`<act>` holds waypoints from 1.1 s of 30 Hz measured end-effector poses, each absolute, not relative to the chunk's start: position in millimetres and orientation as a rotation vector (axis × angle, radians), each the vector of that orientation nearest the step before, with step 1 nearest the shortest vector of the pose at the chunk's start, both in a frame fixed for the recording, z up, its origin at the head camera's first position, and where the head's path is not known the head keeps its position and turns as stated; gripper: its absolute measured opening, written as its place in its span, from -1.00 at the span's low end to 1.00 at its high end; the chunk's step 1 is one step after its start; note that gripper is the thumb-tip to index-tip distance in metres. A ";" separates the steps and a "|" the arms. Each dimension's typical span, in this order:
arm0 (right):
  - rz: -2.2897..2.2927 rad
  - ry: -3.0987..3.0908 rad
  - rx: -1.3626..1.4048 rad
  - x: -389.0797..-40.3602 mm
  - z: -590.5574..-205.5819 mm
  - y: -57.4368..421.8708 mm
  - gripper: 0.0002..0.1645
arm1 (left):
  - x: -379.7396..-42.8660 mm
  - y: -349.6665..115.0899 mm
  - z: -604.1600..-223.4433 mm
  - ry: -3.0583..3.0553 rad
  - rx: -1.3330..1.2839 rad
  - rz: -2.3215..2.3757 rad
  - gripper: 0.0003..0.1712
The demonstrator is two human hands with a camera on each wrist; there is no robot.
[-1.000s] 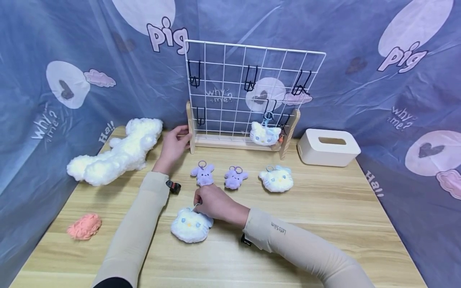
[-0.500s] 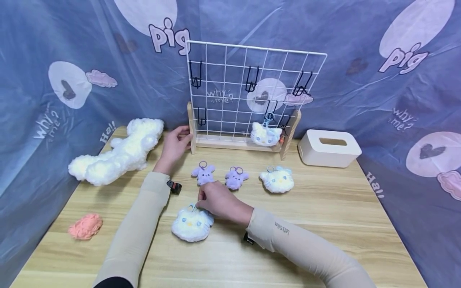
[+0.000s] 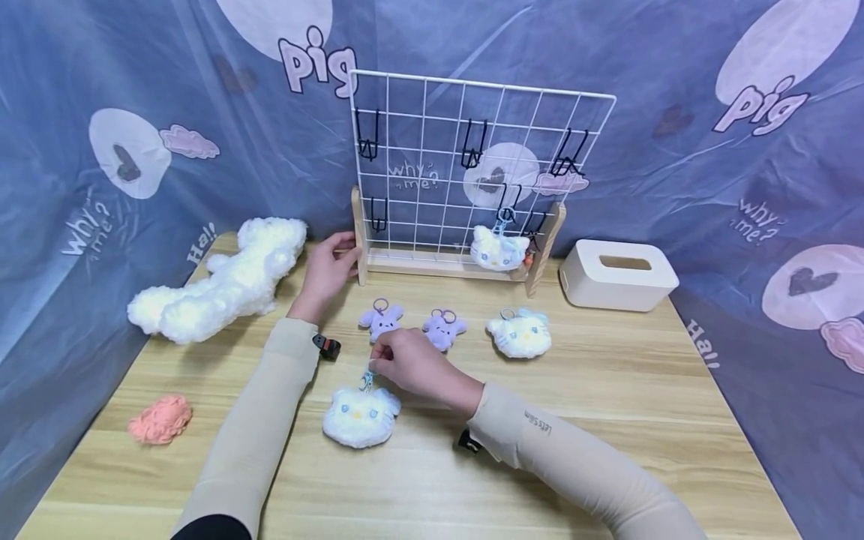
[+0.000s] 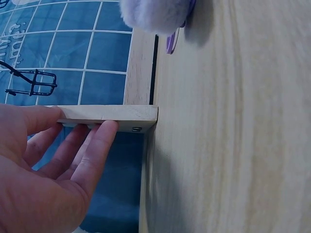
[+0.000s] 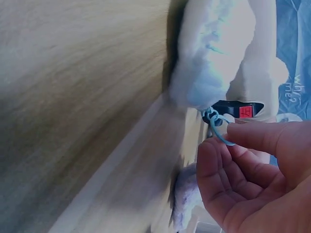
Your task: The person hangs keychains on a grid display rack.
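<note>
My right hand pinches the light blue key ring of a fluffy white cat-face plush keychain between thumb and fingertips. The plush has blue eyes, a yellow nose and a blue bow, and its ring and chain stretch upward from its top. At the back, my left hand holds the left wooden post of a white wire grid rack, thumb on one face and fingers on the other. Two purple plush keychains, one left and one right, lie beyond my right hand.
Another white cat plush lies on the table, and one more hangs from a black hook. Other black hooks sit on the grid. Around stand a white tissue box, a fluffy white cloud-like plush and a pink bundle.
My right hand has risen slightly and shifted right, drawing the key ring and chain upward from the white cat plush. My left hand stays on the post.
</note>
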State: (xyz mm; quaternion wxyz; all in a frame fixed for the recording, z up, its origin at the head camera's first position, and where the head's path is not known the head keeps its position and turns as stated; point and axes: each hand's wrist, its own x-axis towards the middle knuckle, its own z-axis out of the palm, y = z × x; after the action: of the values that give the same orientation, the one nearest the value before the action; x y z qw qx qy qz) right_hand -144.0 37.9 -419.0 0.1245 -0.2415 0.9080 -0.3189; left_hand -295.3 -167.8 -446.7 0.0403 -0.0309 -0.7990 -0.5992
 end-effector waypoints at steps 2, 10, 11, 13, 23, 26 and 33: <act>-0.942 2.650 -0.702 -144.6 -417.7 38.0 -0.86 | -295.2 -168.0 -446.5 -2.449 -0.092 -1.838 -0.45; -0.974 2.644 -0.677 -144.1 -413.4 38.1 -0.88 | -295.8 -168.2 -447.5 -2.460 -0.086 -1.841 -0.45; -0.985 2.639 -0.675 -143.9 -412.4 38.2 -0.88 | -295.7 -168.1 -447.5 -2.459 -0.086 -1.844 -0.46; -1.009 2.631 -0.676 -143.7 -410.0 38.2 -0.88 | -295.8 -168.2 -447.6 -2.458 -0.088 -1.846 -0.46; -1.063 2.655 -0.713 -141.4 -392.6 39.2 -0.88 | -296.4 -167.8 -447.0 -2.448 -0.092 -1.855 -0.46; -1.070 2.659 -0.709 -140.1 -386.8 39.2 -0.88 | -296.5 -167.5 -447.0 -2.445 -0.096 -1.864 -0.46; -1.117 2.650 -0.709 -140.7 -380.7 39.9 -0.87 | -295.3 -167.1 -446.1 -2.442 -0.088 -1.870 -0.46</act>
State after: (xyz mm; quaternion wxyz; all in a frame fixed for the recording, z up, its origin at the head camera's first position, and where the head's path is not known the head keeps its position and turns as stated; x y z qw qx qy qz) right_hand -140.7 39.9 -380.7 0.0899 -0.2384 0.8910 -0.3756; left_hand -295.3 -167.1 -446.1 0.0321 -0.0286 -0.7932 -0.6075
